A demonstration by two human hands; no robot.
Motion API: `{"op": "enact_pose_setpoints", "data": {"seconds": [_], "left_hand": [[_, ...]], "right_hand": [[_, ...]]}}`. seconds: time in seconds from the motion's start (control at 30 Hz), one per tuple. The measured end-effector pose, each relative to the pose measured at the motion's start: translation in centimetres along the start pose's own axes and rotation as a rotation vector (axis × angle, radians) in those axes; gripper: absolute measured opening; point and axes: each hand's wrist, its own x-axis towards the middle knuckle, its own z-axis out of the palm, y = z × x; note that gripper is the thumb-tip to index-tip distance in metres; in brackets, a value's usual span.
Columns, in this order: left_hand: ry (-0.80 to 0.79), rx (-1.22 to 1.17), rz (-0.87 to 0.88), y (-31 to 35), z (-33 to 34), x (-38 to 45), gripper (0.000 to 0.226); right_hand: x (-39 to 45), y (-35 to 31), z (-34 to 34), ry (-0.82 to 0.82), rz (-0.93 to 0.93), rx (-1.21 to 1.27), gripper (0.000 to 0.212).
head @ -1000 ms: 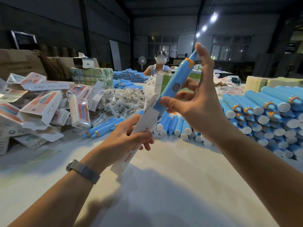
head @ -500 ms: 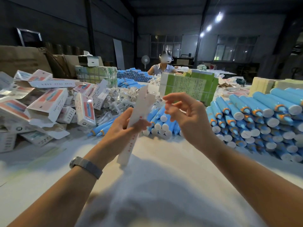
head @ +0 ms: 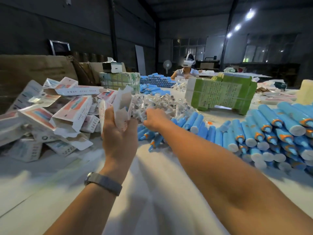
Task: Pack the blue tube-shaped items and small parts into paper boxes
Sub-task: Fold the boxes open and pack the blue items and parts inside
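White paper box (head: 122, 106), held upright in left hand (head: 118, 133), fingers curled round its lower end, open flaps on top. Just right of that grip, right hand (head: 155, 121) reaching into heap of clear-bagged small parts (head: 162, 104); fingers hidden, hold impossible to tell. Beyond and right: blue tubes (head: 264, 131) stacked. Left of grip: pile of packed boxes (head: 55, 116).

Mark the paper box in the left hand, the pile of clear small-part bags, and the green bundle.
paper box (head: 122, 106), head view: on its side wall, above the fingers.
pile of clear small-part bags (head: 157, 102), head view: middle of the heap.
green bundle (head: 221, 94), head view: on its printed front face.
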Motion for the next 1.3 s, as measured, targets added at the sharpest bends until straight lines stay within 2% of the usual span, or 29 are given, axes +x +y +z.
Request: {"op": "enact_pose_setpoints", "data": {"seconds": [0.13, 0.27, 0.47, 0.57, 0.63, 0.7, 0.8, 0.87, 0.93, 1.07, 1.13, 1.23, 1.3], "left_hand": [[-0.024, 0.025, 0.100, -0.1, 0.3, -0.1, 0.031], [-0.045, -0.025, 0.114, -0.3, 0.6, -0.5, 0.035], [-0.110, -0.029, 0.221, -0.8, 0.9, -0.9, 0.049], [-0.090, -0.046, 0.252, -0.6, 1.4, -1.7, 0.063], [-0.119, -0.071, 0.245, -0.7, 1.5, -1.9, 0.050], [-0.129, -0.053, 0.262, -0.4, 1.5, -2.1, 0.038], [-0.128, -0.034, 0.247, 0.7, 1.9, -2.9, 0.052], [-0.183, -0.034, 0.223, 1.5, 2.2, -3.8, 0.049], [-0.246, 0.000, 0.270, 1.9, 2.4, -4.7, 0.051], [-0.339, 0.040, 0.328, 2.3, 2.7, -5.8, 0.040], [-0.347, 0.022, 0.297, 2.4, 2.9, -6.0, 0.042], [-0.357, 0.016, 0.255, 2.6, 2.9, -6.1, 0.046], [-0.372, 0.001, 0.256, 2.8, 2.9, -6.0, 0.039]], "right_hand": [[2.2, -1.0, 2.1, -0.023, 0.040, 0.083, 0.032], [2.7, -1.2, 2.4, 0.167, 0.040, 0.195, 0.023], [-3.0, -0.7, -4.1, 0.367, -0.129, 0.894, 0.021], [-9.0, 1.0, -8.6, 0.389, -0.220, 1.053, 0.025], [-13.0, 1.9, -11.2, 0.373, -0.292, 1.115, 0.032], [-16.8, 2.3, -13.3, 0.366, -0.389, 1.012, 0.033], [-20.3, 2.5, -14.5, 0.413, -0.437, 0.797, 0.035], [-21.2, 2.6, -14.5, 0.462, -0.414, 0.728, 0.034], [-21.6, 2.4, -14.2, 0.499, -0.419, 0.619, 0.030], [-21.8, 2.3, -13.9, 0.688, -0.500, 0.323, 0.030], [-21.8, 2.6, -13.9, 0.667, -0.484, 0.306, 0.033], [-21.7, 2.8, -13.2, 0.526, -0.513, 0.249, 0.044], [-21.6, 3.1, -12.9, 0.527, -0.563, 0.331, 0.049]]}}
